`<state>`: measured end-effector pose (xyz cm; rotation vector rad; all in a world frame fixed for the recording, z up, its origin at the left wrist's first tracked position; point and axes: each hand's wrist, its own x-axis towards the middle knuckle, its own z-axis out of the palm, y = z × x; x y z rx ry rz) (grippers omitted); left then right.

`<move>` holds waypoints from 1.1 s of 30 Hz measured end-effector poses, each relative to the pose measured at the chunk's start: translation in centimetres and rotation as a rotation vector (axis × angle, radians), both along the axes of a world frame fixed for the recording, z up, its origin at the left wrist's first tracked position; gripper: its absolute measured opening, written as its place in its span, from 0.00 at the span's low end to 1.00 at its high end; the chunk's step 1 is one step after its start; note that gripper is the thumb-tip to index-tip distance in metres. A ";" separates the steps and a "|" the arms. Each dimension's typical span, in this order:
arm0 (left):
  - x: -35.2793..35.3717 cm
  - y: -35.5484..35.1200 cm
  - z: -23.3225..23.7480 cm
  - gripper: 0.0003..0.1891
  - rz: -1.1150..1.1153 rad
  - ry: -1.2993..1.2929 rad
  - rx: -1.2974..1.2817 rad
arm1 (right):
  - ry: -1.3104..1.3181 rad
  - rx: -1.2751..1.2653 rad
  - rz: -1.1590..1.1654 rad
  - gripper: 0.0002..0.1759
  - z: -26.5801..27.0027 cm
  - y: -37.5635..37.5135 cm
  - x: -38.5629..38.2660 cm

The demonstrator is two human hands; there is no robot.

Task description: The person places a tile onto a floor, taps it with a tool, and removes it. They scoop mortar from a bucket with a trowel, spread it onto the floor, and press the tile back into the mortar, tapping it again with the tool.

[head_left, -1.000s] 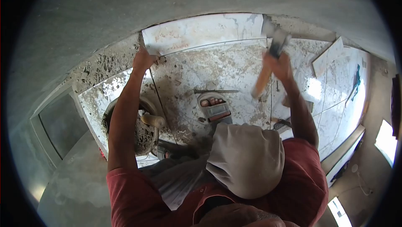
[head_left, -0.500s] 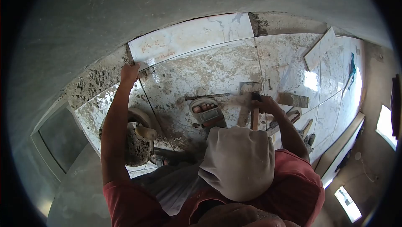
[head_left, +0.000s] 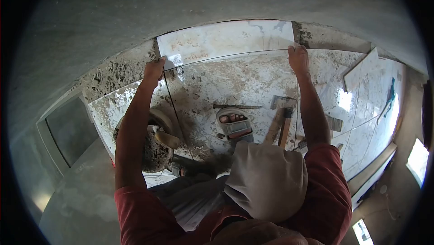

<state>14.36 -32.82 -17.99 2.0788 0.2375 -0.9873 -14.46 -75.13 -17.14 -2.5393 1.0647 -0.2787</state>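
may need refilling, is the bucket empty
Not empty: lumpy material shows inside the bucket. Cannot tell how full; the left arm covers part.

Both arms [head_left: 133, 132] stretched forward, hands [head_left: 155, 70] [head_left: 298, 58] well apart

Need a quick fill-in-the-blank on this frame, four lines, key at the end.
1. The left hand is at the left end of the white tile, the right hand at its ____ end.
2. The number of hands gripping the hammer on the floor is ____.
3. The round container is partly hidden by the ____ arm.
4. The thin rod lies just beyond the ____ of the sandalled foot.

Missing words: right; zero; left; toes.
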 end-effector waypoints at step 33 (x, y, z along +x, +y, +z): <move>0.1 -0.6 -0.6 0.21 0.212 0.120 -0.024 | 0.163 0.101 -0.328 0.18 -1.0 -2.4 1.5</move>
